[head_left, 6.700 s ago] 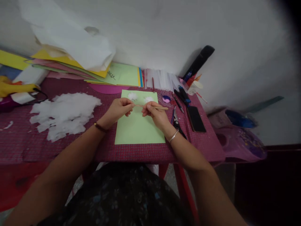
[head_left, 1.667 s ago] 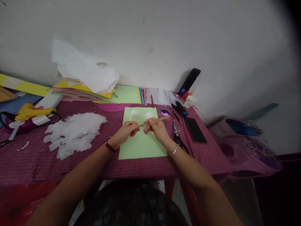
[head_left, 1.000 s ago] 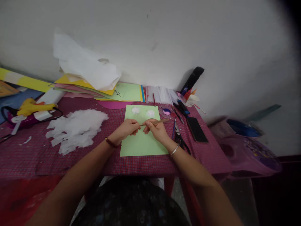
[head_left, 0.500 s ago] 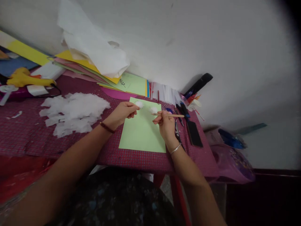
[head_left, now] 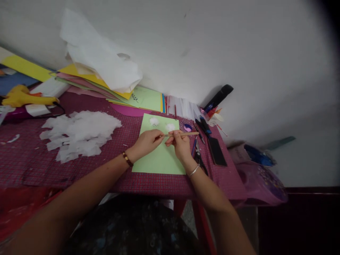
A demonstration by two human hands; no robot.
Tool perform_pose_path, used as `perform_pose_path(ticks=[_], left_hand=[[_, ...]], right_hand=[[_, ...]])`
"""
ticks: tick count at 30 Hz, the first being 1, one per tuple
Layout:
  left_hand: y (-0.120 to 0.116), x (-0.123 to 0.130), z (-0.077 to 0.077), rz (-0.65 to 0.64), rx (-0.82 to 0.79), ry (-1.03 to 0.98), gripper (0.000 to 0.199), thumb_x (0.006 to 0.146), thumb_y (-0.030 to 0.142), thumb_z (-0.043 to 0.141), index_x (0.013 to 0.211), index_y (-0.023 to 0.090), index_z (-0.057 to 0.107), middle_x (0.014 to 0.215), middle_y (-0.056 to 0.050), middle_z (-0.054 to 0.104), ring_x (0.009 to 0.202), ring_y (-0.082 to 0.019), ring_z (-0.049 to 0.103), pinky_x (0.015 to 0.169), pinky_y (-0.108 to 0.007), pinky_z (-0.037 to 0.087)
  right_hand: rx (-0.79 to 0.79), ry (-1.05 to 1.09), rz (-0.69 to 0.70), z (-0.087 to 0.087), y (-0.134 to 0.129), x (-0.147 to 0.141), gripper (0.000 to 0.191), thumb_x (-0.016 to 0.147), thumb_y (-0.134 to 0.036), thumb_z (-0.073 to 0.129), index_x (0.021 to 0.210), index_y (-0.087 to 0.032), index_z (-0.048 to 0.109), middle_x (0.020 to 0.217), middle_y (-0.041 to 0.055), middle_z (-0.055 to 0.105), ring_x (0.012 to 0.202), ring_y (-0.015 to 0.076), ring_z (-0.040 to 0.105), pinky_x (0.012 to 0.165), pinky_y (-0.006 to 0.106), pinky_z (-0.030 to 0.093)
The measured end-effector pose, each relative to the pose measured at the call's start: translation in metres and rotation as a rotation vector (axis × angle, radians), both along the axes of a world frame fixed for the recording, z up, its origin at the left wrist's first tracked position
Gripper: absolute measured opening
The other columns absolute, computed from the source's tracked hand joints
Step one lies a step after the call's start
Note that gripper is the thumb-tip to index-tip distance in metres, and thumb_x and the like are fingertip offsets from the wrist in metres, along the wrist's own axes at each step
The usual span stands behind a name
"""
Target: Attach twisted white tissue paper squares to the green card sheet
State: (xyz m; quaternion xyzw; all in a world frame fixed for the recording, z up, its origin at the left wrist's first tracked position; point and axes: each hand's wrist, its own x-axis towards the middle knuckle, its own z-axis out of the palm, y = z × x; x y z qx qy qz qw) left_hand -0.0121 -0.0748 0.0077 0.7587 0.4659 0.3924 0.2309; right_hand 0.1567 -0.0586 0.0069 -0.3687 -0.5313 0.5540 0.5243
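My right hand (head_left: 181, 144) grips a thin pale wooden stick (head_left: 190, 134), pencil-like, lying almost level with its narrow end pointing left. At that narrow end the fingers of my left hand (head_left: 148, 142) are pinched together; whatever is between them is too small to make out. Both hands are over a light green paper sheet (head_left: 156, 161). Two small white fluffy tufts sit near the sheet's top edge, a left tuft (head_left: 153, 122) and a right tuft (head_left: 170, 126). Left of the sheet spreads a heap of thin white paper pieces (head_left: 79, 131).
A yellow glue gun (head_left: 23, 97) lies far left. Stacked coloured papers (head_left: 87, 79) lean at the back under crumpled white paper (head_left: 98, 56). On the right are a black phone (head_left: 217, 151), scissors (head_left: 199, 161), pens and a small round purple-pink item (head_left: 187, 128).
My left hand has come down and right from the left tuft to the stick's narrow end. My right hand has shifted slightly left and down with the stick. The view has shifted slightly.
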Motion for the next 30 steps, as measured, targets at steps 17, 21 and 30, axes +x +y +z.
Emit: perform_pose_path(ticks=[17,21,30], left_hand=[[-0.001,-0.006,0.010,-0.025,-0.434,-0.323,0.021,0.082,0.030,0.049,0.077,0.016,0.064,0.060,0.001,0.055,0.050,-0.010,0.045,0.050,-0.022,0.035],[0.004,-0.011,0.004,-0.055,-0.498,-0.430,0.026,0.078,0.039,0.059,0.067,0.015,0.061,0.061,0.000,0.057,0.050,-0.009,0.045,0.049,-0.022,0.036],[-0.001,0.000,-0.001,0.042,-0.445,-0.597,0.025,0.082,0.038,0.054,0.068,0.019,0.049,0.053,0.006,0.041,0.047,-0.008,0.035,0.047,-0.022,0.028]], right_hand=[[0.028,-0.030,0.095,0.007,0.000,0.003,0.035,0.082,-0.052,0.061,0.084,-0.016,0.062,0.055,-0.0015,0.066,0.046,0.0106,0.060,0.050,0.022,0.052],[-0.018,-0.052,0.134,0.011,0.000,0.003,0.036,0.078,-0.050,0.066,0.081,-0.015,0.064,0.060,0.0008,0.068,0.052,0.0114,0.064,0.056,0.024,0.055],[0.049,-0.054,0.181,0.009,-0.006,-0.003,0.028,0.081,-0.045,0.063,0.086,-0.018,0.062,0.072,0.0018,0.070,0.065,0.0123,0.067,0.070,0.030,0.058]])
